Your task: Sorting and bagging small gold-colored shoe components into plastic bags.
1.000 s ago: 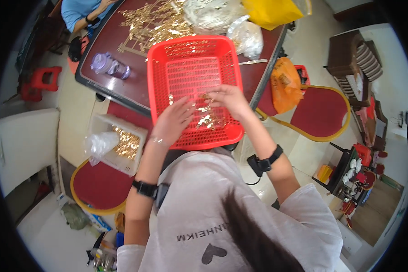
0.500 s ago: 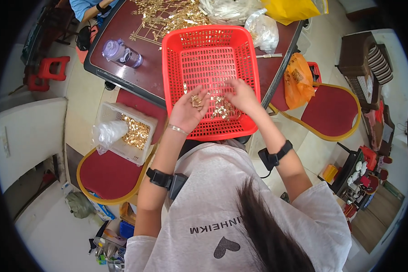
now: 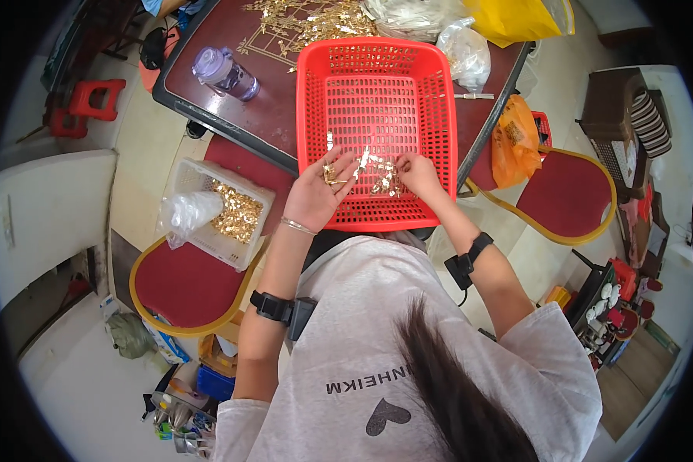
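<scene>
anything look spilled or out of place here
The red perforated basket juts past the near edge of the maroon table, which looks slightly precarious. Beyond it, gold-coloured pieces lie loose on the table; I cannot tell whether they spilled.

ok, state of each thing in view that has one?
Left hand: palm up, open, small gold metallic pieces on it
Right hand: fingers curled, grip unclear
Red perforated plastic basket: open-topped, pieces scattered inside
White plastic crate: open-topped, partly filled
Clear plastic bag at crate: crumpled
Purple translucent bottle: lid on
Orange plastic bag: crumpled
</scene>
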A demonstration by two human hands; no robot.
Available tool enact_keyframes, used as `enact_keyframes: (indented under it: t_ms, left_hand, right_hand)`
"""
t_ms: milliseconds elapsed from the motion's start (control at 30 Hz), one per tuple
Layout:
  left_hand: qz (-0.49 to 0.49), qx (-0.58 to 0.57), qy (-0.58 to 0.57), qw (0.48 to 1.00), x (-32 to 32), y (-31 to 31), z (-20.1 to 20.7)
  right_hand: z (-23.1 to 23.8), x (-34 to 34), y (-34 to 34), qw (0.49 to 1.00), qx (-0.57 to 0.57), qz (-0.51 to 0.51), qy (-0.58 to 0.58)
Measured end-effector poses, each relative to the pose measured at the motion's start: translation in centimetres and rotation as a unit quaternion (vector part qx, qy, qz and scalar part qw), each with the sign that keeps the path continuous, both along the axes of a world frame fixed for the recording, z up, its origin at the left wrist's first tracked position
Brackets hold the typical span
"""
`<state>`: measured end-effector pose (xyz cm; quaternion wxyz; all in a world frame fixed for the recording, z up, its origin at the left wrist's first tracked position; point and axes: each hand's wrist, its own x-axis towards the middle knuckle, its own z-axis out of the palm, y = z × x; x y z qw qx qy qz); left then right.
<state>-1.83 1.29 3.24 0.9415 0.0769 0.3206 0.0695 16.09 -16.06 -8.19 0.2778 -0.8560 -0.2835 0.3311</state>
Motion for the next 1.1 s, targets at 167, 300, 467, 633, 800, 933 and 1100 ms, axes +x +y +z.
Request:
enact_keyframes:
  t_ms: [167,300,467,633,800,933,1100]
  left_hand:
    - [-0.014,0.028,0.013,0.999,0.2,-0.3,-1.2]
    - [-0.058,-0.006,0.031,0.998,1.6,-1.2,-1.3]
    - [-0.096,-0.043,-0.018,0.994,2.6,-2.1,0.1]
    - [-0.046,-0.115,-0.046,0.991,-0.3,-1.0,-3.3]
    - [0.004,-0.118,0.019,0.993,-1.6,-1.0,-2.6]
    - [0.023,-0.107,0.030,0.994,-1.9,-0.6,-2.5]
    - [0.037,-0.087,0.046,0.994,-1.5,-0.6,-3.3]
  right_hand:
    - [8.4,0.2,1.5,0.912,0.172,-0.160,0.336]
    - [13.9,-0.5,2.5,0.868,0.223,-0.134,0.423]
    - [15.3,-1.2,4.2,0.875,0.245,-0.081,0.409]
    - [5.2,0.0,4.4,0.996,-0.009,0.083,-0.016]
    - [-0.3,-2.1,4.8,0.967,0.008,0.130,-0.218]
    - [-1.3,-0.4,4.5,0.980,0.022,0.130,-0.151]
    - [0.0,-0.7,4.4,0.981,-0.052,0.113,-0.147]
